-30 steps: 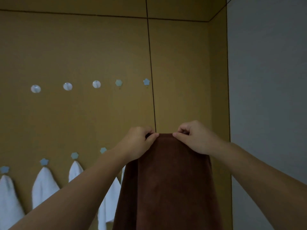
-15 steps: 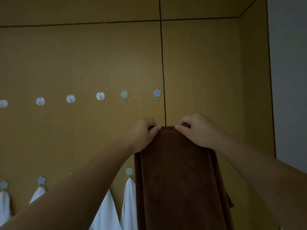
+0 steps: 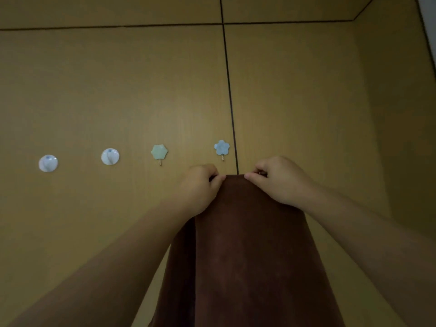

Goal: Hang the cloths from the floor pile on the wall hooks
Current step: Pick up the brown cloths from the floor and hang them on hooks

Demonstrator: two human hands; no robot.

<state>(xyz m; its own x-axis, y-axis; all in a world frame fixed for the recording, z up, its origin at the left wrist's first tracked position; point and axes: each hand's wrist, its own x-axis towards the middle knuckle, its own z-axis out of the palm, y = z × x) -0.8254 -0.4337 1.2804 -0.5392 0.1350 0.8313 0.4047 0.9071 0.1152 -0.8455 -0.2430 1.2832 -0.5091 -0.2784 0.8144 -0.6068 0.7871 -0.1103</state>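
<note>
Both hands, left (image 3: 198,188) and right (image 3: 280,181), pinching the cloth's (image 3: 247,256) top edge, have risen to just below the blue hook (image 3: 221,147); hanging looks imminent.

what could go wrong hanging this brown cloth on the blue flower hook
Both hands, left and right, pinch the brown cloth only at its top edge, so it might slip. The blue flower hook has a thin pin, and the edge may miss it. The long cloth's weight could pull it off.
</note>
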